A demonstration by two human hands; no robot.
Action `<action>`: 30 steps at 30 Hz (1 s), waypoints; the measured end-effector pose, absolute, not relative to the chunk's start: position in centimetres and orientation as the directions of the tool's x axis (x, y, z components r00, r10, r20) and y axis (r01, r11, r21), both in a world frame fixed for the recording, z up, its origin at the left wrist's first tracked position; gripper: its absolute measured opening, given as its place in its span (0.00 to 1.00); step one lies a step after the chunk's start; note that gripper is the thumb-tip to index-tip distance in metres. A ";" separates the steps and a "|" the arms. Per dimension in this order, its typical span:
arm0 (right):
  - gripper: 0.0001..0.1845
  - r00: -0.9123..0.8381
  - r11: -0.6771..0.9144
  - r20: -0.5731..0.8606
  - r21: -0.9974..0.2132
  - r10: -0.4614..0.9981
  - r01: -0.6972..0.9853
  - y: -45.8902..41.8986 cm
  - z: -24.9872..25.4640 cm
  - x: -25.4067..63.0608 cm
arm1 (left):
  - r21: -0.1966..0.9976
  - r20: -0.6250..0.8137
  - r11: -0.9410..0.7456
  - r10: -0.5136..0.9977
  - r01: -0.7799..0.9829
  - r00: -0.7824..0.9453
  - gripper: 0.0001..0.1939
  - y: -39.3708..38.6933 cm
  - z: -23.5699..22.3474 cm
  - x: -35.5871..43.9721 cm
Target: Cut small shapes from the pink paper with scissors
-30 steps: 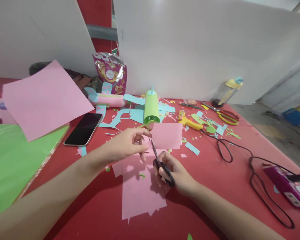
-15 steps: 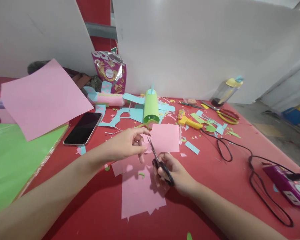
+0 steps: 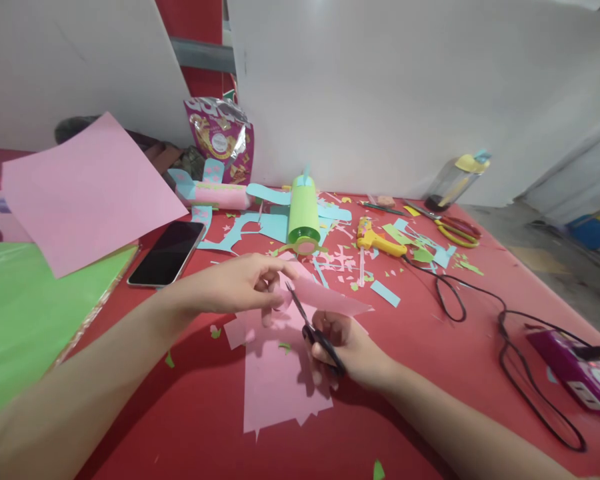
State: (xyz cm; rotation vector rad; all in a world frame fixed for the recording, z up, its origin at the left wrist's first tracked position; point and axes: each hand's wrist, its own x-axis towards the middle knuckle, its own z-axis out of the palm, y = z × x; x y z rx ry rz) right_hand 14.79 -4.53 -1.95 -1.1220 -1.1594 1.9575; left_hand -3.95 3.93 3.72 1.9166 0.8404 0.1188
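Note:
My left hand (image 3: 253, 283) pinches a small sheet of pink paper (image 3: 325, 295), which slants down to the right from my fingertips. In my right hand (image 3: 347, 347) is a pair of black-handled scissors (image 3: 324, 341), its blades pointing up and left at the pink paper near my left fingers. Whether the blades are cutting at this instant I cannot tell. Beneath both hands lies a larger cut piece of pink paper (image 3: 275, 393) with a jagged lower edge. Just beyond stands a green paper tube (image 3: 303, 210) with blue paper strips at its sides.
A phone (image 3: 167, 253) and a large pink sheet (image 3: 90, 193) lie at left. A yellow glue gun (image 3: 380, 241), its cord trailing right to a purple power strip (image 3: 575, 373), rests among paper scraps. Red-and-yellow-handled scissors (image 3: 457, 230) and a bottle (image 3: 457, 183) are at far right.
The small pink sheet has turned from facing me to a slanted, nearly edge-on position, uncovering scraps behind it. My left hand has shifted slightly left, and the scissors have followed.

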 end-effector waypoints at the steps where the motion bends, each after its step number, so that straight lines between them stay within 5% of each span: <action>1: 0.19 -0.458 -0.446 -0.370 -0.893 0.808 -0.066 -4.5 -1.9 14.8 | 0.813 -0.264 -0.270 0.618 0.516 0.740 0.15 4.0 3.7 -4.0; 7: 0.23 -0.377 -0.439 -0.341 -0.874 0.861 -0.211 -4.3 -2.0 14.6 | 0.821 -0.307 -0.191 0.648 0.539 0.697 0.25 3.7 3.9 -3.6; 13: 0.23 -0.282 -0.285 -0.180 -0.872 0.942 -0.397 -4.0 -2.2 14.7 | 0.809 -0.244 -0.274 0.648 0.520 0.721 0.22 2.9 3.0 -2.9; 18: 0.21 -0.157 -0.208 -0.165 -0.926 0.974 -0.314 -3.9 -2.0 14.7 | 0.836 -0.271 -0.252 0.581 0.487 0.767 0.23 1.6 2.0 -1.9; 30: 0.19 -0.187 -0.204 -0.175 -0.967 0.967 -0.150 -4.3 -1.7 14.6 | 0.883 -0.290 -0.154 0.564 0.444 0.773 0.27 0.5 1.5 -1.0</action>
